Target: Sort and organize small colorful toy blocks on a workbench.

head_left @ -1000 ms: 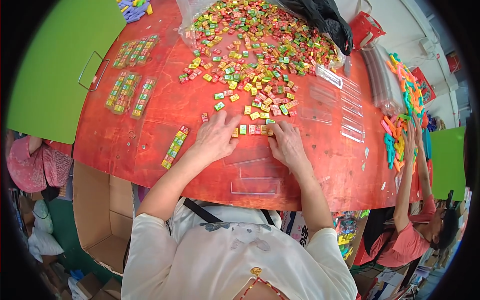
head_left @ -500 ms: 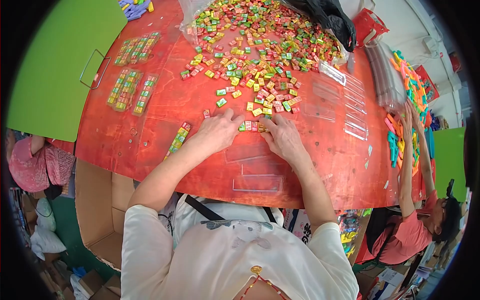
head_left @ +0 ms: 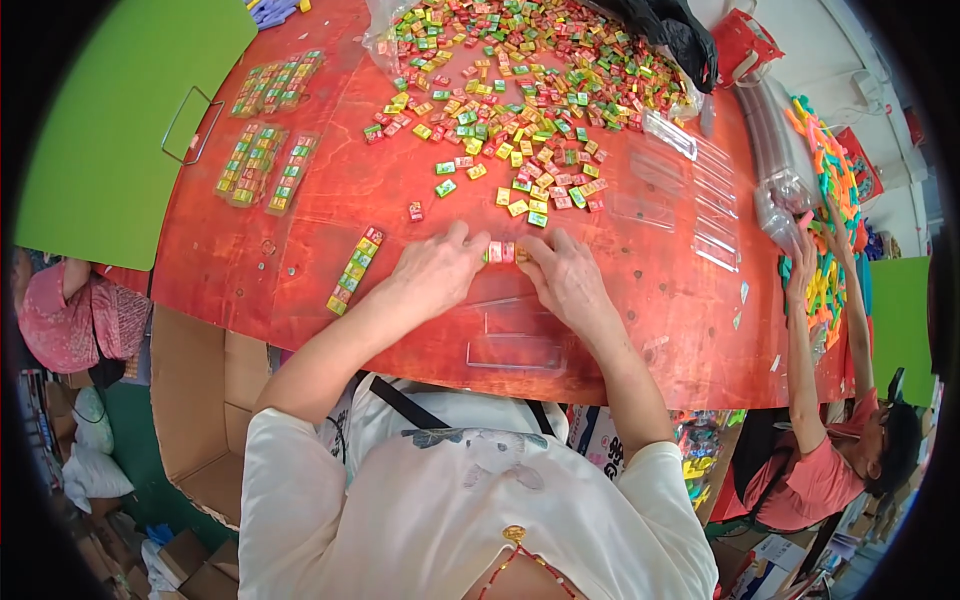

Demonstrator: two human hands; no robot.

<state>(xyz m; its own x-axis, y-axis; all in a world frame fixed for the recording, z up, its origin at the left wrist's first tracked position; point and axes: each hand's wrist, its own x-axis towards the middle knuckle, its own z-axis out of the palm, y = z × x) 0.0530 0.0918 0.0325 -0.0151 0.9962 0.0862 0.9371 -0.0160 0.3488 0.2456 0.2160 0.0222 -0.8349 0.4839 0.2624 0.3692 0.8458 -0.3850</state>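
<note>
A short row of small coloured boxes [head_left: 502, 252] lies on the red table, pinched at its two ends between my hands. My left hand [head_left: 438, 266] has its fingertips against the row's left end, and my right hand [head_left: 570, 282] presses the right end; the fingers partly hide the end boxes. A single red box [head_left: 416, 211] lies just beyond my left hand. Left of my left forearm is a longer row of boxes [head_left: 355, 270]. Clear plastic trays [head_left: 515, 352] lie near the table's front edge, between my forearms.
A big heap of small boxes [head_left: 560, 90] spreads over the far table [head_left: 330, 180]. Filled clear packs [head_left: 250, 165] lie at left, beside a green board [head_left: 120, 130]. More clear trays [head_left: 715, 215] lie at right. A co-worker's hands [head_left: 808, 245] reach among colourful plastic pieces [head_left: 830, 180].
My hands stay on the short row, the right hand shifting slightly. The co-worker's hands have moved nearer, one now at the clear wrapped stack. The view has tilted a little.
</note>
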